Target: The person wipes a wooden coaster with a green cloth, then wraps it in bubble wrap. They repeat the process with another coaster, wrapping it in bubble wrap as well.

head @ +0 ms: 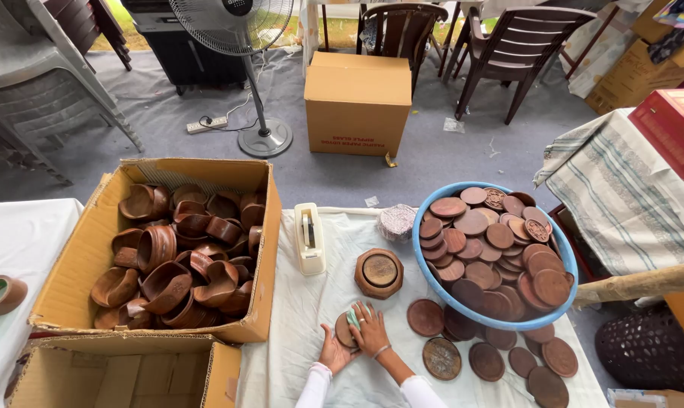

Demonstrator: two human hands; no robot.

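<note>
Your left hand [333, 352] lies palm up under a round wooden disc [345, 331], fingers loosely curled around its near edge so that it rests in your grip. Your right hand [370, 330] lies flat over the disc with fingers spread, pressing a small green pad [353, 316] against the wood. Both hands work low over the white cloth [304, 302] at the near middle of the table.

Just beyond your hands stands an octagonal wooden holder [379, 273] with a disc set in its top. To its left lies a cream tape dispenser [309, 238]; to its far right sits a small round patterned packet [396, 222]. On the right, a blue basin [493, 317] is heaped with brown discs, and more loose discs [500, 359] lie on the cloth in front of it.

On the left, an open cardboard box [77, 264], tan and rectangular, is full of curved wooden holders. Nearer still, a second open carton [123, 374] shows only its inner flaps. Far across the grey floor stands a closed brown carton [357, 98] with a line of red print low on its front face, beside a pedestal fan [260, 113]. At the far right edge rests a red box [674, 128] on a striped cloth.
</note>
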